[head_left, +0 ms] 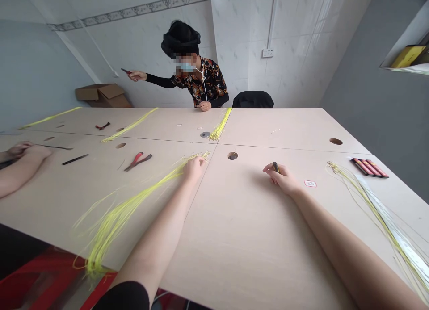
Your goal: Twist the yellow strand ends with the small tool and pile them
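Observation:
My left hand [194, 168] is stretched out over the table, its fingers pinched on the far tips of a long bundle of yellow wires [134, 203] that trails back towards me and hangs over the near edge. My right hand [281, 176] rests on the table further right, closed round a small dark tool with a yellow band [275, 166]. A small white label [310, 183] lies just right of that hand.
Red-handled pliers [138, 161] lie left of my left hand. A second yellow bundle on a white strip [385, 216] lies at the right, with dark and red sticks [369, 167] beyond. A person across the table [197, 77] holds pliers. Another person's arm [20, 165] rests at left. The table [254, 238] has cable holes [232, 156].

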Motion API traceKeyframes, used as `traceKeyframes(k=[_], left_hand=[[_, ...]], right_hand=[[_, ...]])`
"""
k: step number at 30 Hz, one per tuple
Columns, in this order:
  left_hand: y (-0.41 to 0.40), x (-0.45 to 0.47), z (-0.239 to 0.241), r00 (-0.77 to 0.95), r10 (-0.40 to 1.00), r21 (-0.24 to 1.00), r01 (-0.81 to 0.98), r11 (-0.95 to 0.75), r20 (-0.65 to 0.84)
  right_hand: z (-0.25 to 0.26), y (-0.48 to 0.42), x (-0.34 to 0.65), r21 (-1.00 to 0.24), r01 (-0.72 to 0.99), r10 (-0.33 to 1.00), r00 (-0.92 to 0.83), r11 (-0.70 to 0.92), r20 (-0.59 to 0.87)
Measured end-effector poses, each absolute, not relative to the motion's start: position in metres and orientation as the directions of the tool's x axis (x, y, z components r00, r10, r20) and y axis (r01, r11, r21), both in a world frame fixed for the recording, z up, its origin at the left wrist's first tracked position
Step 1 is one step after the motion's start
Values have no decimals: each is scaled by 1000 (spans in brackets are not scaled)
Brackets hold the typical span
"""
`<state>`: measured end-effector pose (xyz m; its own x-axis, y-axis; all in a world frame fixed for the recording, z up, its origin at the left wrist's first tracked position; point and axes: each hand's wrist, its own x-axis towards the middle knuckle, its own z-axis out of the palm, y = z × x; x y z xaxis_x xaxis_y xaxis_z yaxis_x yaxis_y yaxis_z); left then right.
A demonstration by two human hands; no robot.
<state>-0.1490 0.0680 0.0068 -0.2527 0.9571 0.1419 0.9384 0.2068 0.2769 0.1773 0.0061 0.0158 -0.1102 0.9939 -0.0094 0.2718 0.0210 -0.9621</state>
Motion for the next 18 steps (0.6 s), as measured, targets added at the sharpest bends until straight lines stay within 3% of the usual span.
traceKeyframes(k=[18], left_hand=[[70, -147, 7, -304, 945, 311, 916, 255, 122]], right_hand=[[7, 10, 180, -950, 311, 994, -110, 30, -4]])
